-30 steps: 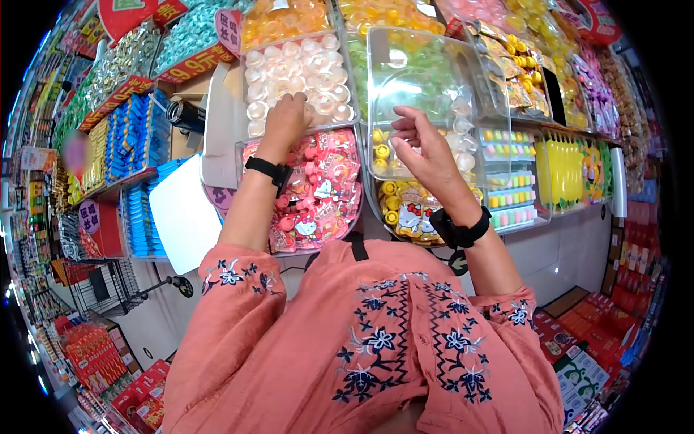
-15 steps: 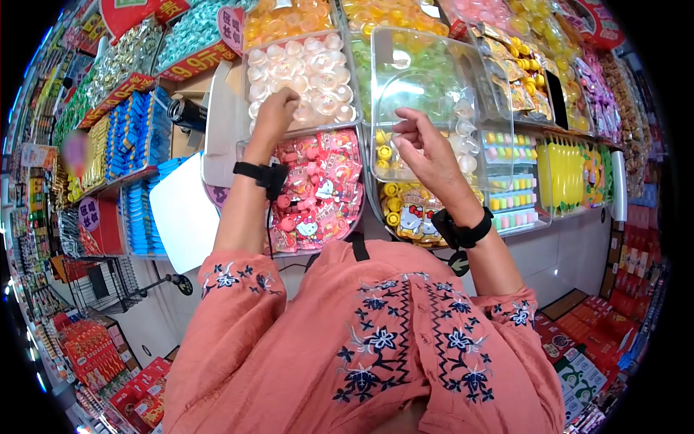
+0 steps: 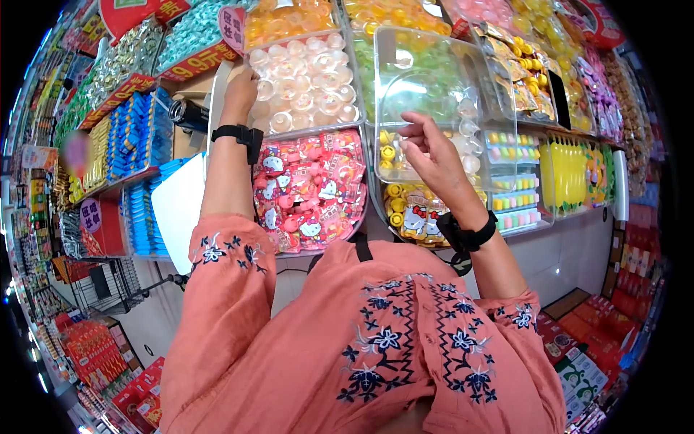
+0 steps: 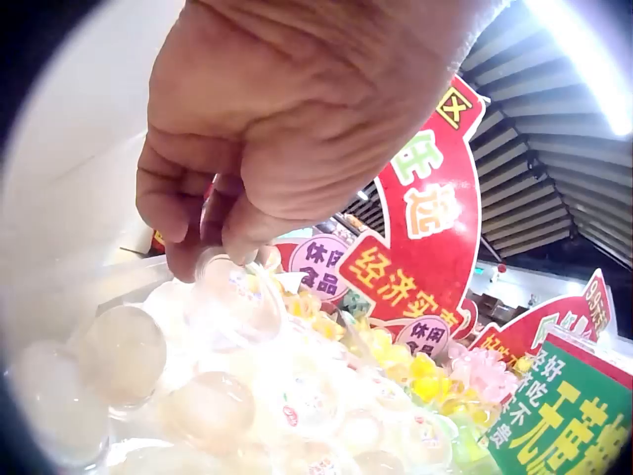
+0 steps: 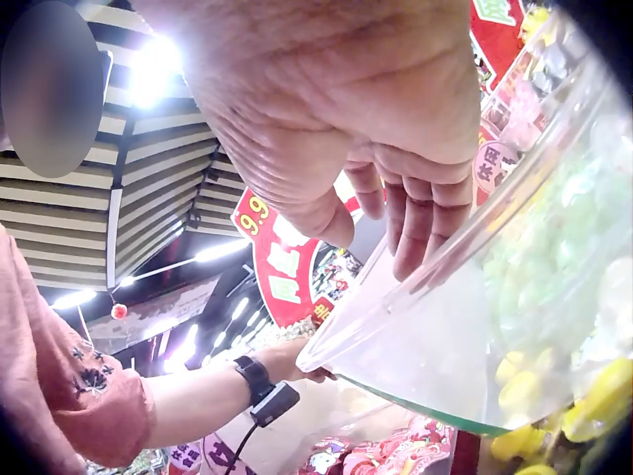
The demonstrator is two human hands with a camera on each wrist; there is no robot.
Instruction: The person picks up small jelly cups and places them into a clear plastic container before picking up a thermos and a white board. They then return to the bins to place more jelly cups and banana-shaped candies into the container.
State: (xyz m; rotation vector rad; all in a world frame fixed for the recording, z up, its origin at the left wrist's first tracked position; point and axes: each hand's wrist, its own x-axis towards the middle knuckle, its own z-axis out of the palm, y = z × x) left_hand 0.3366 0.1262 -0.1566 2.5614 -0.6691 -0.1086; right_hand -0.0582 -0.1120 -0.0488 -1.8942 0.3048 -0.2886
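Note:
My left hand (image 3: 241, 92) reaches over the left edge of a clear bin of whitish jelly cups (image 3: 309, 81). In the left wrist view, its thumb and bent fingers pinch the edge of a pale jelly cup (image 4: 237, 297) above the others. My right hand (image 3: 436, 155) is raised over a large clear plastic lid (image 3: 412, 90), thumb and fingers apart and loosely bent. In the right wrist view, its fingertips (image 5: 407, 259) are right at the lid's rim. Green jelly cups (image 3: 408, 69) show through the lid.
Below the whitish cups sits a bin of pink Hello Kitty packets (image 3: 311, 189). Yellow packets (image 3: 419, 213) lie beneath the lid's lower edge. A white panel (image 3: 177, 210) and a dark cylinder (image 3: 189, 113) stand at the left, and pastel sweets (image 3: 512, 181) at the right.
My left hand has moved left, from over the middle of the whitish jelly cups to the bin's left edge. My right hand stays nearly in place by the lid.

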